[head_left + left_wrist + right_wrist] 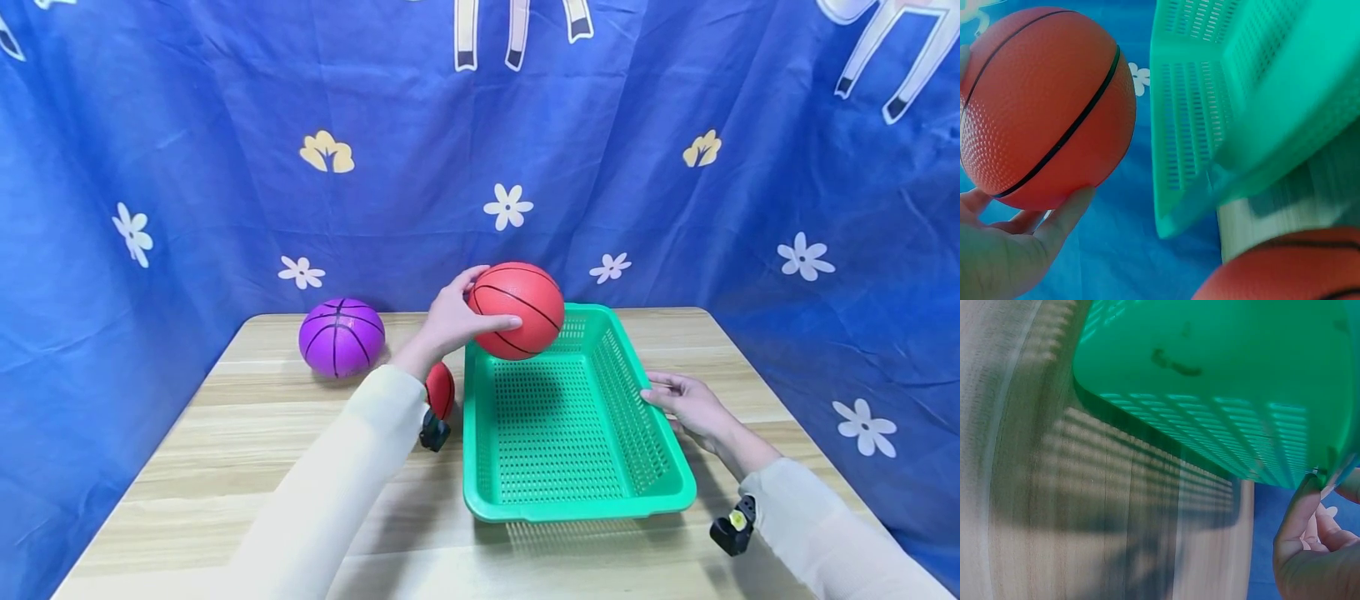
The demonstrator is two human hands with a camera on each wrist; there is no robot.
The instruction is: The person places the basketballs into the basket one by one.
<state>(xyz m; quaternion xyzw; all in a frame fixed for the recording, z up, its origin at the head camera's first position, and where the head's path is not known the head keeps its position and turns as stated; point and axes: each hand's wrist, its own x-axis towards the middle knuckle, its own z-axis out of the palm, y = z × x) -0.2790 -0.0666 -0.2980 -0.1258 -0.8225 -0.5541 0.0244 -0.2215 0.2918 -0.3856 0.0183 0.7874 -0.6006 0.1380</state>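
Observation:
My left hand [452, 320] grips a red toy basketball [525, 304], its thumb across the near side and its fingers round the far left. The ball is held up over the far left end of a green plastic basket [577, 508], whose inside holds nothing that I can see. In the left wrist view the same red basketball [1047, 106] sits between thumb and fingers, apart from the basket wall [1188, 119]. My right hand [693, 408] pinches the basket's right rim; its thumb [1300, 509] shows at the rim in the right wrist view.
A second red basketball [441, 390] lies on the wooden table [247, 450] left of the basket, partly hidden by my left wrist. Farther left, near the back edge, is a purple basketball [341, 337]. A blue patterned curtain [405, 192] hangs behind the table.

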